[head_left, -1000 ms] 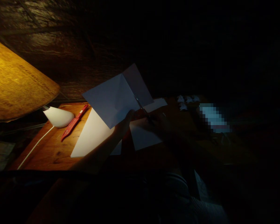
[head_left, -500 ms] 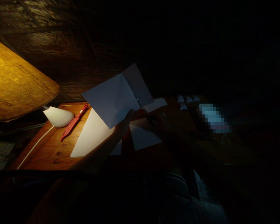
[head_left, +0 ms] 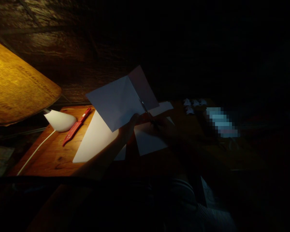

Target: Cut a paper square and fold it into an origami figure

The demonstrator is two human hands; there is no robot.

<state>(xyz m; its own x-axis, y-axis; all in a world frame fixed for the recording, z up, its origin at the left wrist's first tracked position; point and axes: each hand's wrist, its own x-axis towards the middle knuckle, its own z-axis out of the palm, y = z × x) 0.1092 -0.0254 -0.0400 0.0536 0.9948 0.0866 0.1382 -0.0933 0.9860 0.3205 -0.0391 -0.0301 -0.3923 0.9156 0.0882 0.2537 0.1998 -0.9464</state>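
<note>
My left hand (head_left: pixel 130 127) is closed on the lower edge of a sheet of paper (head_left: pixel 114 101), holding it tilted up above the table. The sheet has a faint crease, and a narrower section stands to the right of a slanting line. On that line lie the blades of a pair of scissors (head_left: pixel 145 109), with paper on both sides. My right hand (head_left: pixel 166 126) grips their dark handles in deep shadow, so the finger positions are hard to make out.
Paper sheets (head_left: pixel 89 143) lie on the wooden table (head_left: pixel 55 162), one more piece (head_left: pixel 149 141) under my right hand. A red-sheathed knife (head_left: pixel 76 127) rests beside the lamp base (head_left: pixel 60 120) and its cord. Several small crumpled white pieces (head_left: pixel 189 110) and a blurred bright rectangle (head_left: pixel 222 122) are at right.
The left part of the paper has shifted slightly right and up. The scissors and my right hand have moved very little; my left hand stays in place.
</note>
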